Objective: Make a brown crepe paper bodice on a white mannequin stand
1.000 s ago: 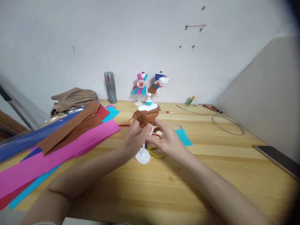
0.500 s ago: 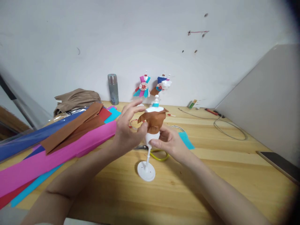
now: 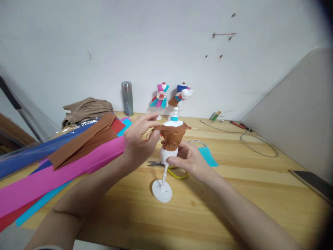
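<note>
A small white mannequin on a round-based stand leans slightly, with a turquoise band at its neck. Brown paper is wrapped round its chest, its upper corners sticking out to both sides. My right hand grips the mannequin's lower body from the right, thumb in front. At the upper left corner of the brown paper, my left hand pinches the edge between thumb and fingers. Scissors with yellow handles lie on the table behind the stand.
Brown, pink and blue sheets cover the table's left side. A grey flask and decorated mannequins stand at the wall. Rightward lie a turquoise piece, a looped cable and a phone.
The paper's left corner, curled down before, is now drawn out level to the left by my left hand. My right hand keeps its hold on the mannequin. The view has shifted slightly.
</note>
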Motion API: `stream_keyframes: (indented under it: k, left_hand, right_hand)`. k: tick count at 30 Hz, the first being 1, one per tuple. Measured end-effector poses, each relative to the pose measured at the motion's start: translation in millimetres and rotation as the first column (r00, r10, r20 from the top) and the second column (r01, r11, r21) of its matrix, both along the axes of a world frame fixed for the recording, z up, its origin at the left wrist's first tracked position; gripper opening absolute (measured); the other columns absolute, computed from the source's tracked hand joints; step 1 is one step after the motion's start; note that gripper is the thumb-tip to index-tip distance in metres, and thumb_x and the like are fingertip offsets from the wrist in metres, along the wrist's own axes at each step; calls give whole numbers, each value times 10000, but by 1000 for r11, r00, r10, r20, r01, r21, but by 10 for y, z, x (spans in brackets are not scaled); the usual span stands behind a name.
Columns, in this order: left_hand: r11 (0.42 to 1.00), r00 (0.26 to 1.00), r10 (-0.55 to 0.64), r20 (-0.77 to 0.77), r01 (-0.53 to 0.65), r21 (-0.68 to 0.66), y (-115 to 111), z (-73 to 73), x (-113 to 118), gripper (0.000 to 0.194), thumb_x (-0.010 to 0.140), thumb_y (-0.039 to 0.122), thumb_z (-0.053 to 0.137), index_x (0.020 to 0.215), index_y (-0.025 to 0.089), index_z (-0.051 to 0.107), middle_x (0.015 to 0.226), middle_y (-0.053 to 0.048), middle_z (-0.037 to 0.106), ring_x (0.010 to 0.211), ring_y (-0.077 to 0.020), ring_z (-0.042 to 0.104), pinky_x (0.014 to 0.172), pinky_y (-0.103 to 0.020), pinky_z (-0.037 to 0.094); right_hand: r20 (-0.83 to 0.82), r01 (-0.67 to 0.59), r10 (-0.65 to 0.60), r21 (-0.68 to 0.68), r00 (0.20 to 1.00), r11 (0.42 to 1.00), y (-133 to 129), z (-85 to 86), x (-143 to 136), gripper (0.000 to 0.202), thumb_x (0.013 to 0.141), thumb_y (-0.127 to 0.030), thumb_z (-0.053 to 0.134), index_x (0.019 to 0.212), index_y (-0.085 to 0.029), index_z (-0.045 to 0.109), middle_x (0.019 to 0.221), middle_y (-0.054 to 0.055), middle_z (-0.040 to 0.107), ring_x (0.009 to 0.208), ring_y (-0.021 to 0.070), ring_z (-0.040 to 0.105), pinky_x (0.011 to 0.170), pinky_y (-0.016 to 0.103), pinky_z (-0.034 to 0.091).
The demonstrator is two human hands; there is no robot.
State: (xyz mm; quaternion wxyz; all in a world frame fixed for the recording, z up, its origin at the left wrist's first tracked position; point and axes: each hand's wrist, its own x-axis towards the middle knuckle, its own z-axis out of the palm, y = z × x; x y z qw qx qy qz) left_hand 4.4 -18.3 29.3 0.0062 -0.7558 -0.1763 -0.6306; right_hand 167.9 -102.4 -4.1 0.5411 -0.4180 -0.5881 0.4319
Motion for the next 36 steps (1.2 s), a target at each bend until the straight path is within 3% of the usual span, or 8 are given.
stream_keyframes:
  k: [6,12,16,23,28,31,34,36]
  left_hand:
    - [998,997,-60,43,59,10,3,0,-8,155,887,102,612,918,205,724,1059,-40,793,977,-163,747,897,-292,580]
    - [996,996,-89,28,89,5,20,9,-6,179,880,61,599,932,181,721,1045,-55,797,981,-158,752,896,-275,578]
    - [993,993,-116,21,117,-14,32,6,-2,189,867,52,596,928,181,722,1041,-60,799,987,-161,753,905,-280,579]
    - [976,984,-173,39,176,-128,24,1,6,182,861,59,599,895,180,729,1014,-54,803,955,-158,757,884,-283,595]
    - [962,976,-201,82,213,-173,13,13,9,225,818,43,597,924,177,745,997,-48,803,921,-156,760,847,-257,608]
    - [883,940,-328,92,340,-323,-2,44,-32,398,746,11,570,1067,167,746,1056,-55,793,959,-164,754,871,-243,600]
    - [690,830,-537,150,535,-489,-6,83,-93,385,788,126,628,1154,183,734,1145,-69,774,1057,-210,732,917,-284,589]
    - [571,771,-592,233,606,-554,1,102,-115,328,850,296,676,1152,181,737,1134,-85,771,1059,-237,727,906,-315,586]
  right_hand:
    - [37,15,-16,25,999,1000,3,3,-6,482,735,-498,819,1094,-206,683,915,56,729,774,191,671,692,326,564]
    - [-13,-48,48,22,999,999,11,-7,-33,392,727,-423,835,995,-206,647,860,31,711,718,162,650,675,313,550]
    - [3,-60,60,6,998,998,17,-33,-20,418,733,-483,830,988,-214,635,868,32,708,728,163,650,690,325,556]
    - [20,-56,57,-3,998,998,17,-82,3,510,729,-524,837,1098,-223,654,959,55,734,831,195,682,761,361,573]
    - [-45,-33,31,-38,998,999,10,-40,-26,434,704,-445,867,1012,-217,663,900,34,719,779,177,663,738,331,550]
    - [-15,19,-19,-12,1000,1000,21,-9,-43,362,700,-388,852,958,-224,658,885,24,714,765,179,648,724,328,532]
    - [81,123,-125,36,989,992,33,3,-47,318,702,-363,812,953,-226,672,887,33,728,759,195,640,702,337,519]
    - [149,203,-213,79,966,976,29,8,-45,304,705,-354,783,960,-219,687,884,42,741,755,205,645,688,340,513]
